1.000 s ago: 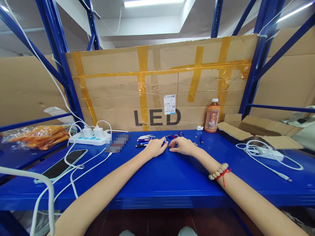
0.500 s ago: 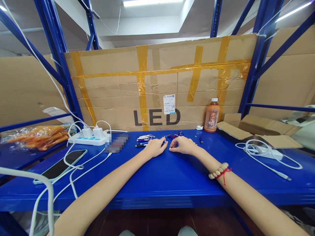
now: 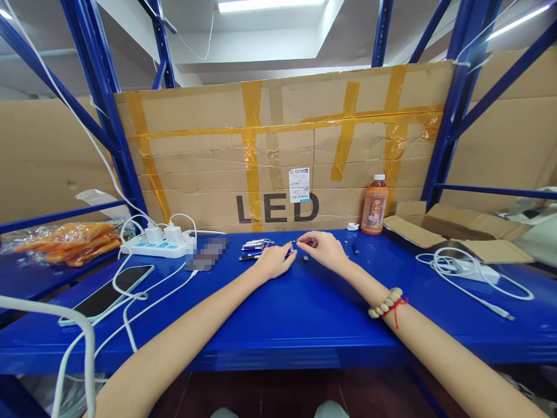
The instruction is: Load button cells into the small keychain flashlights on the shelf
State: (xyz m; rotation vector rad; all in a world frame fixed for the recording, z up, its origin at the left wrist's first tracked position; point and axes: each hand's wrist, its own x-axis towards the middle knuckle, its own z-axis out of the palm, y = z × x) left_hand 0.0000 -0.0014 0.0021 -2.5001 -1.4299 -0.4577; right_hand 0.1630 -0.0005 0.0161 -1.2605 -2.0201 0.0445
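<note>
I see the right hand (image 3: 325, 251) has shifted farther back over the surface (image 3: 300, 310), its fingertips higher in my view than before. A small metallic piece (image 3: 305, 258) now shows just nearer me than them; the hand covers the blue-and-red items previously visible behind it.

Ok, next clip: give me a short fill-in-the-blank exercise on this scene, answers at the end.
1. The large dark letters on the cardboard panel spell ____.
2. The bottle standing on the blue table has a ____ cap.
3. The beaded bracelet is worn on the person's ____ arm.
4. The row of pen-shaped items lies nearer to the person's ____ hand.

Missing words: LED; white; right; left.
</note>
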